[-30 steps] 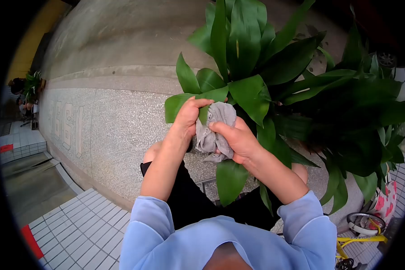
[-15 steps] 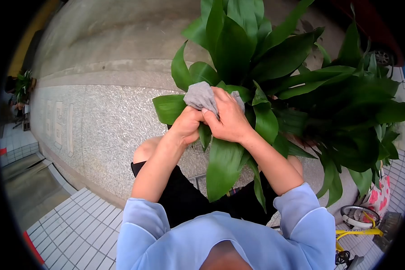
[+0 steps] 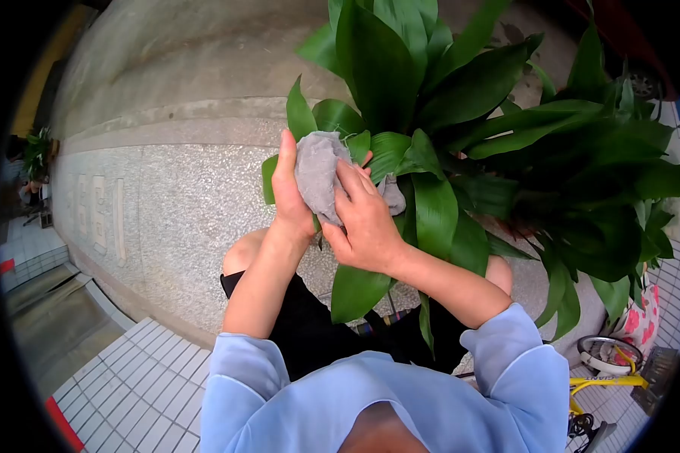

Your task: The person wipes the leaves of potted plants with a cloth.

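Note:
A crumpled grey cloth (image 3: 321, 172) lies between my two hands, among the broad green leaves of a potted plant (image 3: 389, 83). My left hand (image 3: 289, 198) is open at the cloth's left side, thumb stretched upward and palm against it; most of its fingers are hidden behind the cloth. From the right, my right hand (image 3: 366, 226) presses its fingers over the cloth, and a loose end of the cloth sticks out beyond its knuckles. Under my right wrist hangs a long green leaf (image 3: 359, 293). Another leaf (image 3: 435, 215) bends down just right of that hand.
More dark leaves (image 3: 582, 189) spread to the right. A speckled stone slab (image 3: 181, 204) lies at left, with white tiles (image 3: 140, 377) below it. Yellow bicycle parts (image 3: 608, 383) and a pink-and-white patterned item (image 3: 642, 315) stand at lower right.
My left hand has gone from closed to open, its thumb now raised. The cloth is spread wider and has moved slightly down-left. My right hand has shifted lower, and the nearby leaves have moved.

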`<action>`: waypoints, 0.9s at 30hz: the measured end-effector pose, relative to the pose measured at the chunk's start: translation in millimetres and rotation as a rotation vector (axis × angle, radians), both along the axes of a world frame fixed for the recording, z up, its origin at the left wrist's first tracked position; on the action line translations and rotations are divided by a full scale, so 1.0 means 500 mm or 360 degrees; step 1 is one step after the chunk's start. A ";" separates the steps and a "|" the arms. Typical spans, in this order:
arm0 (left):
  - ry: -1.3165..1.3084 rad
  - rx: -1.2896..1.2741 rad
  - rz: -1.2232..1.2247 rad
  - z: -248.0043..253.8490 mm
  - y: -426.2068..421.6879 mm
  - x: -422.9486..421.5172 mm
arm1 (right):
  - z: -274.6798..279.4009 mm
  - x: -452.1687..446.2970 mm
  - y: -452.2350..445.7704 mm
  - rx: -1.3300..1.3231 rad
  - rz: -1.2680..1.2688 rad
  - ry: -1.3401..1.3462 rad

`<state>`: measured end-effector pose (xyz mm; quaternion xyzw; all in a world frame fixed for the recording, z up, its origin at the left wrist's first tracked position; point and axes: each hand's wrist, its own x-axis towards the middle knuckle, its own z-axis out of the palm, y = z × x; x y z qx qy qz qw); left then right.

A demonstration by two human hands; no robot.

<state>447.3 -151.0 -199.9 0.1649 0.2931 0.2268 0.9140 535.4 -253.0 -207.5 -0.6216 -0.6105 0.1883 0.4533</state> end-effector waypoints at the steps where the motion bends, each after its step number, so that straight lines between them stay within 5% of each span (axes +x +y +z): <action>1: -0.0028 -0.0037 0.0024 0.001 -0.006 0.002 | -0.001 -0.003 -0.004 0.0022 0.0002 0.0013; 4: -0.0204 -0.0128 0.0077 0.002 -0.011 0.011 | 0.016 -0.001 -0.008 0.0210 -0.0059 -0.0044; 7: -0.0169 -0.0029 -0.0036 -0.013 0.005 0.021 | 0.016 -0.002 -0.024 -0.0092 0.0148 0.0283; 11: 0.0010 -0.0137 -0.0241 -0.060 0.027 0.009 | 0.020 0.054 0.001 -0.0548 0.0402 0.1701; 13: -0.0231 -0.0264 -0.0275 -0.044 0.035 0.002 | 0.046 0.071 0.005 -0.0452 0.0310 0.2485; 16: -0.0389 0.0299 -0.0124 0.001 0.032 0.010 | 0.046 0.090 0.005 -0.0394 0.0205 0.2585; 20: -0.0499 0.0494 0.0127 0.013 0.074 -0.003 | 0.033 0.091 0.007 -0.0353 0.0170 0.2725; 27: -0.0224 0.1019 -0.0505 0.024 0.022 -0.002 | 0.046 0.082 0.010 -0.0293 0.0222 0.2739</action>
